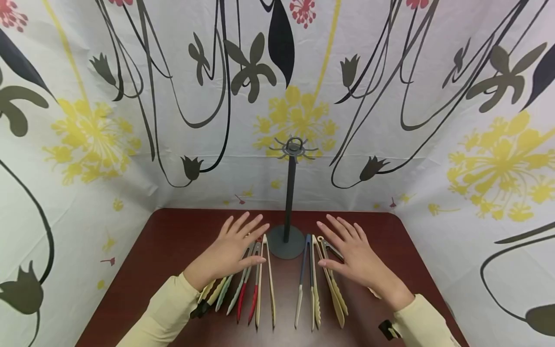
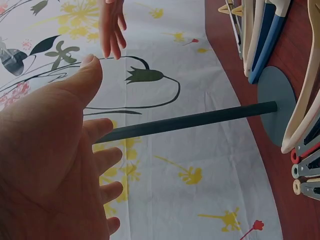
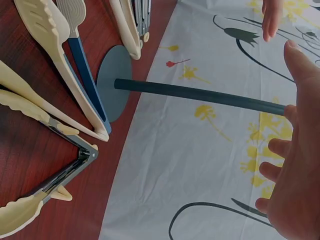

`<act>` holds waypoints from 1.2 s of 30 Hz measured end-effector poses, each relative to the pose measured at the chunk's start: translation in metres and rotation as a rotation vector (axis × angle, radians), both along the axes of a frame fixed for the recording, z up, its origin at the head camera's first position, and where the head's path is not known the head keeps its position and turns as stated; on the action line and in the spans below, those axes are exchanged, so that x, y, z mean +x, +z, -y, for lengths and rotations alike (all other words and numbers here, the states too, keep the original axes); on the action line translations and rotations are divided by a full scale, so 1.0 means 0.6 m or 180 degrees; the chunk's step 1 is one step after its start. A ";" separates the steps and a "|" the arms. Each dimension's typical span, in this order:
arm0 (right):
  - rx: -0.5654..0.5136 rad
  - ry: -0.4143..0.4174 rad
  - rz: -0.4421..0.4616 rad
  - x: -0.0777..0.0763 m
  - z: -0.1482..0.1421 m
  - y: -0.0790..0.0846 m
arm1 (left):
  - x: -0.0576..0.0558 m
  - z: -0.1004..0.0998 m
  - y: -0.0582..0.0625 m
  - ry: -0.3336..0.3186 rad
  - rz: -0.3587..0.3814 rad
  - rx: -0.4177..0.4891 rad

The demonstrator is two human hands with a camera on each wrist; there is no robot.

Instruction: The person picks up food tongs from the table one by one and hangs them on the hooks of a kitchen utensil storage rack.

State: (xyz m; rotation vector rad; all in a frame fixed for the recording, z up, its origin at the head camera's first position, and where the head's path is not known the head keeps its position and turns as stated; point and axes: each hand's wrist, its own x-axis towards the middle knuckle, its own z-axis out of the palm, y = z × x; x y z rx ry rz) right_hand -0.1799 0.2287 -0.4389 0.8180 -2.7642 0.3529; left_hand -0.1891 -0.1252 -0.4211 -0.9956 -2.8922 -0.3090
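Note:
Both hands hover over the table with fingers spread and nothing in them. My left hand is above several tongs on the left: red-tipped tongs, pale green tongs and cream tongs. Over the right-hand group hangs my right hand. Below it lie blue-and-cream tongs, cream tongs and cream tongs with metal arms, spread wide in the right wrist view. Between the hands stands a dark rack with a round base and a ring of hooks on top. My left hand partly hides the tongs beneath it.
The dark red table has rounded back corners. A floral cloth hangs behind it and along both sides. A small dark object shows beside the right sleeve.

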 end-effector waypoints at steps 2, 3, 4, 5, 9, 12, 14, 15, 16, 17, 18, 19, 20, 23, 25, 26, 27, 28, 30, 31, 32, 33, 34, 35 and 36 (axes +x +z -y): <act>-0.0018 -0.0016 0.0018 -0.001 -0.001 -0.002 | 0.000 0.001 0.000 -0.0001 -0.0004 0.0007; -0.0033 -0.0023 0.0029 -0.002 -0.002 -0.003 | 0.000 0.001 -0.001 0.0008 -0.0001 0.0000; -0.0054 -0.0022 0.0038 -0.003 -0.001 -0.003 | 0.000 0.002 -0.001 0.0013 -0.0004 -0.0008; -0.0068 -0.0021 0.0036 -0.005 -0.001 -0.003 | 0.000 0.003 -0.002 0.0018 -0.0001 -0.0008; -0.0179 0.0010 -0.0003 -0.023 0.005 0.002 | -0.001 0.006 -0.005 0.0052 0.0015 -0.0038; -0.0246 0.0020 -0.0035 -0.041 0.013 0.015 | -0.001 0.007 -0.006 0.0040 0.0027 -0.0020; -0.0268 0.0013 -0.0035 -0.052 0.019 0.026 | -0.001 0.007 -0.006 0.0025 0.0019 -0.0013; -0.0275 0.0010 -0.0025 -0.058 0.022 0.032 | -0.001 0.007 -0.006 0.0021 0.0021 -0.0016; -0.0296 0.0002 -0.0013 -0.063 0.026 0.036 | 0.000 0.008 -0.006 0.0022 0.0018 -0.0025; -0.0327 -0.0012 0.0022 -0.069 0.030 0.041 | 0.000 0.008 -0.006 0.0019 0.0016 -0.0021; -0.0379 -0.0028 0.0062 -0.076 0.035 0.044 | 0.000 0.009 -0.005 0.0017 0.0013 -0.0022; -0.0447 -0.0050 0.0123 -0.084 0.040 0.046 | 0.000 0.009 -0.005 0.0012 0.0008 -0.0020; -0.0525 -0.0079 0.0204 -0.091 0.046 0.047 | 0.001 0.009 -0.004 0.0010 0.0010 -0.0020; -0.0861 -0.0177 0.0430 -0.118 0.064 0.044 | 0.001 0.008 -0.005 -0.0001 0.0038 0.0012; -0.1101 -0.0226 0.0510 -0.135 0.077 0.042 | 0.001 0.008 -0.007 -0.0016 0.0044 0.0024; -0.1208 -0.0246 0.0526 -0.143 0.084 0.042 | 0.002 0.008 -0.008 -0.0013 0.0061 0.0020; -0.1315 -0.0252 0.0517 -0.151 0.091 0.041 | 0.002 0.008 -0.009 -0.0017 0.0067 0.0027; -0.1410 -0.0260 0.0513 -0.159 0.098 0.043 | 0.002 0.008 -0.009 -0.0015 0.0066 0.0017; -0.1560 -0.0269 0.0475 -0.172 0.111 0.044 | 0.002 0.008 -0.010 0.0000 0.0081 0.0001; -0.1627 -0.0269 0.0468 -0.178 0.117 0.044 | 0.002 0.008 -0.010 0.0005 0.0086 -0.0005; -0.1675 -0.0282 0.0467 -0.184 0.123 0.044 | 0.002 0.009 -0.011 0.0018 0.0098 -0.0019; -0.1735 -0.0278 0.0470 -0.188 0.128 0.044 | 0.001 0.009 -0.011 0.0011 0.0083 -0.0011; -0.1780 -0.0282 0.0474 -0.192 0.132 0.044 | 0.001 0.009 -0.012 0.0022 0.0092 -0.0033; -0.1820 -0.0292 0.0485 -0.196 0.136 0.043 | 0.001 0.009 -0.013 0.0023 0.0101 -0.0030; -0.1856 -0.0302 0.0495 -0.199 0.139 0.042 | 0.001 0.009 -0.013 0.0025 0.0100 -0.0037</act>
